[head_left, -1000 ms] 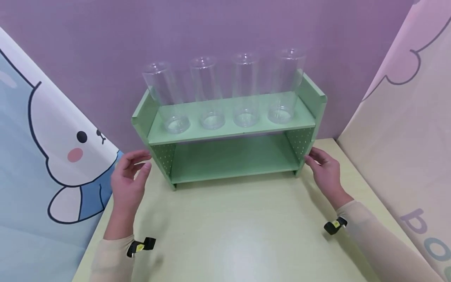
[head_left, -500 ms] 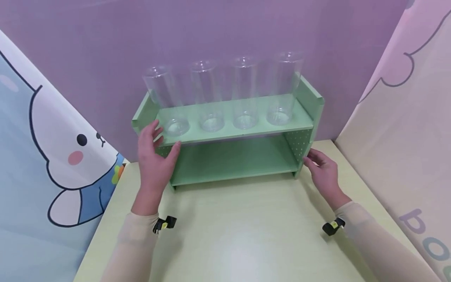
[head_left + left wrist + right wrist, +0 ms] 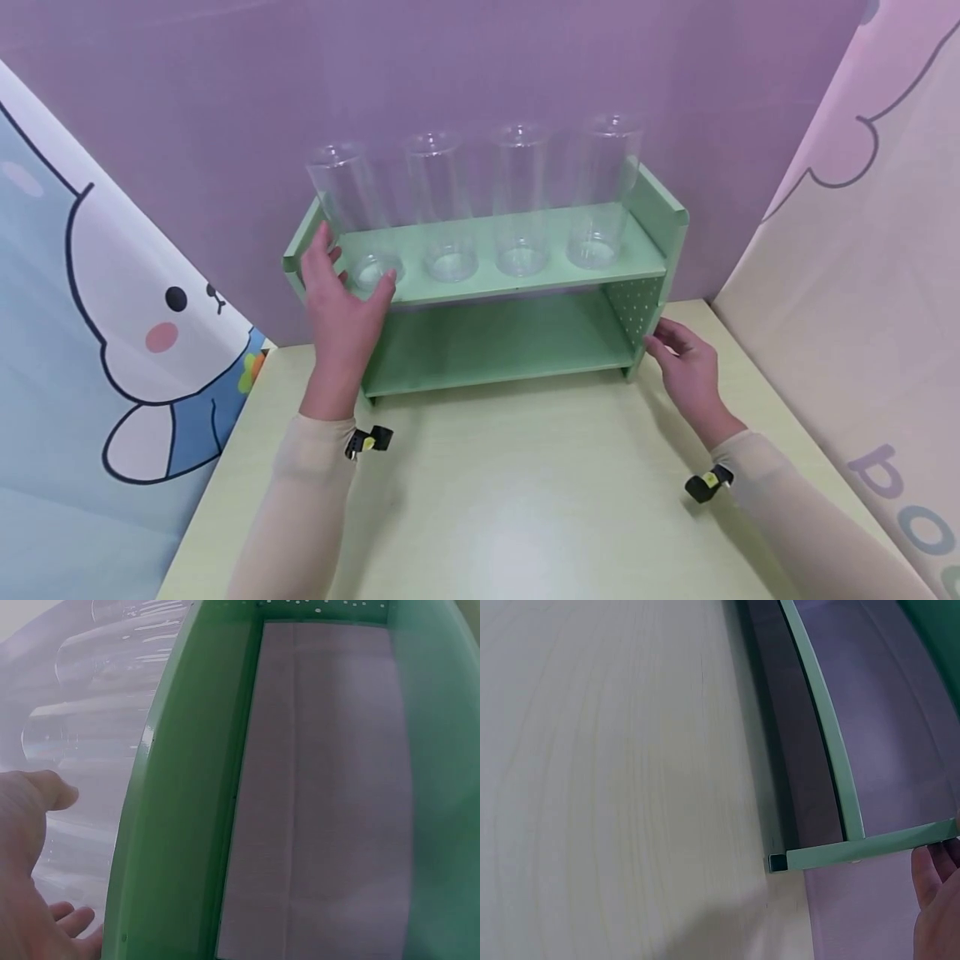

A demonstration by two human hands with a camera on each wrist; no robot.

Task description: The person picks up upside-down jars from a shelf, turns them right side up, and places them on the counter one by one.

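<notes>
A green two-tier shelf (image 3: 540, 275) stands on the pale wood table (image 3: 510, 500) against the purple wall. Several tall clear glasses stand in a row on its upper board. My left hand (image 3: 352, 271) is raised to the leftmost glass (image 3: 352, 208), thumb and fingers spread on either side of its base, not closed round it. In the left wrist view the left hand (image 3: 45, 855) shows beside the glass (image 3: 82, 727) and the shelf board (image 3: 172, 825). My right hand (image 3: 663, 342) rests with relaxed fingers against the shelf's lower right corner; its fingertips (image 3: 937, 892) lie beside the shelf's edge (image 3: 832, 772).
The shelf's lower board (image 3: 495, 342) holds nothing. Cartoon-printed panels close in the left (image 3: 112, 333) and right (image 3: 862, 292) sides. The table (image 3: 615, 787) stretches bare in front of the shelf.
My left hand rose from the table beside the shelf's left leg up to the upper board, reaching the leftmost glass. The right hand stayed at the right corner.
</notes>
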